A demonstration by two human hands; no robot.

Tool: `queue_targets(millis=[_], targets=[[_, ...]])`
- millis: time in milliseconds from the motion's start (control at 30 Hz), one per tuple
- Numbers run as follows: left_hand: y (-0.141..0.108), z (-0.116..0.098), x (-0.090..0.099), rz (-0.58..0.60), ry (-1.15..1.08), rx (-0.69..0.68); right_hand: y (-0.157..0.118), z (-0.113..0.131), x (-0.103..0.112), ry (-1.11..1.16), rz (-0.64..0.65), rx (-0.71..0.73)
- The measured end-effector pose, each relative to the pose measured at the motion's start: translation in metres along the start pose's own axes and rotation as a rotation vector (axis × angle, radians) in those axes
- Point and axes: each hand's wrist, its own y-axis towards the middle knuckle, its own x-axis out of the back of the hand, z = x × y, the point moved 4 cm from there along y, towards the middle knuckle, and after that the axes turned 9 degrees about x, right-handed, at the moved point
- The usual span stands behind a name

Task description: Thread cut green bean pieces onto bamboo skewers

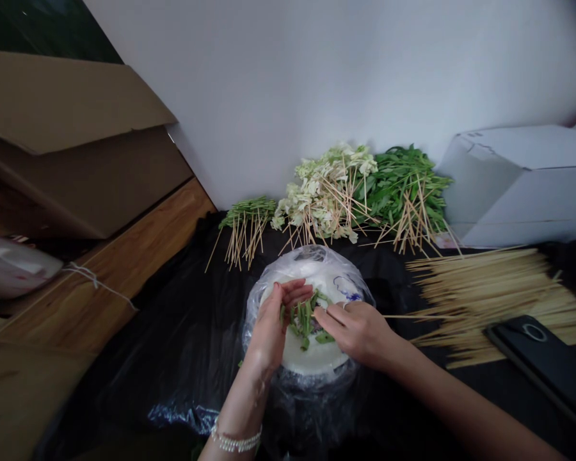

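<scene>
A white bowl or plate [297,360] wrapped in clear plastic sits in front of me with cut green bean pieces [304,317] in and above it. My right hand [358,330] pinches a thin bamboo skewer [413,316], whose long end points right past my wrist. Several bean pieces stand side by side near the skewer's tip, which is hidden among them. Cupped around the left of these pieces, my left hand [276,320] has its fingers extended and the palm facing them. Whether its fingers press on the beans is hard to tell.
Behind the bowl lie skewered green beans [252,206], pale cabbage [317,189] and leafy greens [398,186]. Loose skewers [494,288] and a dark phone [542,365] lie at right, below a white box [532,186]. A cardboard box [86,166] stands left. Black plastic [158,358] covers the surface.
</scene>
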Motion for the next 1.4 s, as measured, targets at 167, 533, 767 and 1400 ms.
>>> queue_targets(millis=[167, 533, 767, 1400], targets=[[0.0, -0.003, 0.001, 0.011, -0.027, 0.008, 0.0, -0.002, -0.001, 0.02, -0.031, -0.04], [-0.005, -0.003, 0.024, -0.17, -0.002, -0.12, 0.0, -0.017, 0.013, 0.018, -0.142, -0.162], [-0.001, -0.003, 0.024, -0.08, -0.162, -0.017, 0.0, -0.016, 0.009, 0.148, -0.15, -0.218], [0.003, 0.011, 0.016, -0.016, -0.19, 0.036, -0.001, -0.009, 0.005, 0.044, -0.104, -0.161]])
